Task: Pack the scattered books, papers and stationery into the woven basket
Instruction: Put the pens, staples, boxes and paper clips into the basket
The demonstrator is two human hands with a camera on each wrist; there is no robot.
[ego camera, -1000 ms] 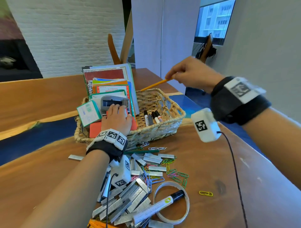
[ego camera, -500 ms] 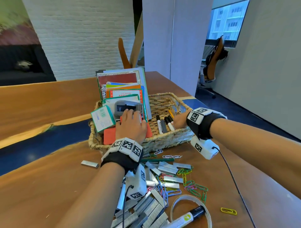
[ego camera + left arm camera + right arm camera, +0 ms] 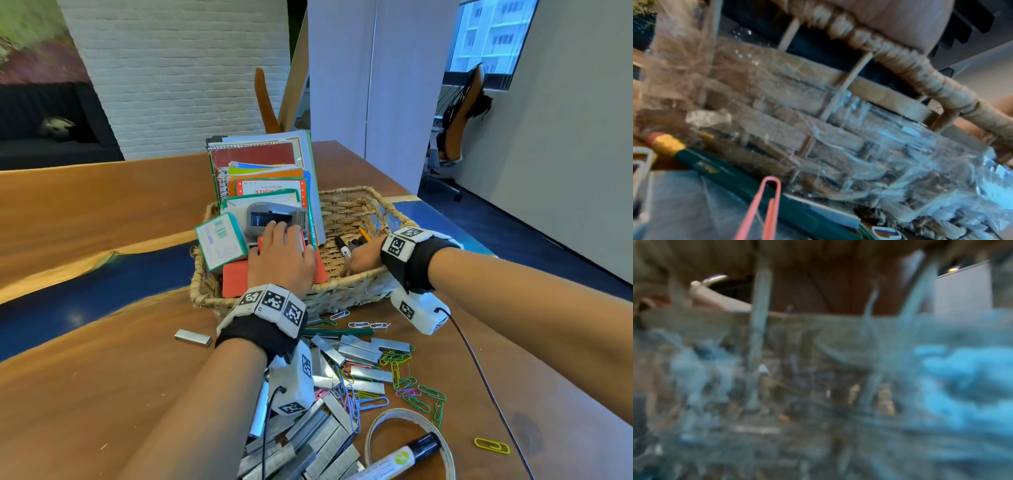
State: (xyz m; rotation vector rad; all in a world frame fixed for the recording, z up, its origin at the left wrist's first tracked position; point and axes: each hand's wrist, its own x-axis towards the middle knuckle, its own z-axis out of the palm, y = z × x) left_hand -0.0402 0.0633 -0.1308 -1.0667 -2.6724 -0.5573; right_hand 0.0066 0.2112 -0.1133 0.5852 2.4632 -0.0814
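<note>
The woven basket (image 3: 387,209) stands mid-table with books and notebooks (image 3: 260,161) upright at its back left. My left hand (image 3: 281,260) lies flat on a grey stapler (image 3: 270,217) and a red notebook (image 3: 236,277) inside it, beside a green-edged box (image 3: 221,240). My right hand (image 3: 363,260) is down in the basket's right half, by the markers (image 3: 344,248). A yellow pencil (image 3: 364,234) shows just behind it; its fingers are hidden. The left wrist view shows the basket wall (image 3: 777,105) close up. The right wrist view is blurred.
In front of the basket lie a green pencil (image 3: 339,331), several staple strips (image 3: 359,349), coloured paper clips (image 3: 414,394), a tape roll (image 3: 376,428) and a marker (image 3: 404,457). A lone staple strip (image 3: 192,337) lies left, a yellow clip (image 3: 491,445) right. The table edge runs along the right.
My right hand came down from above the basket with the yellow pencil and now sits low inside the basket's right half. The left hand stayed on the stapler.
</note>
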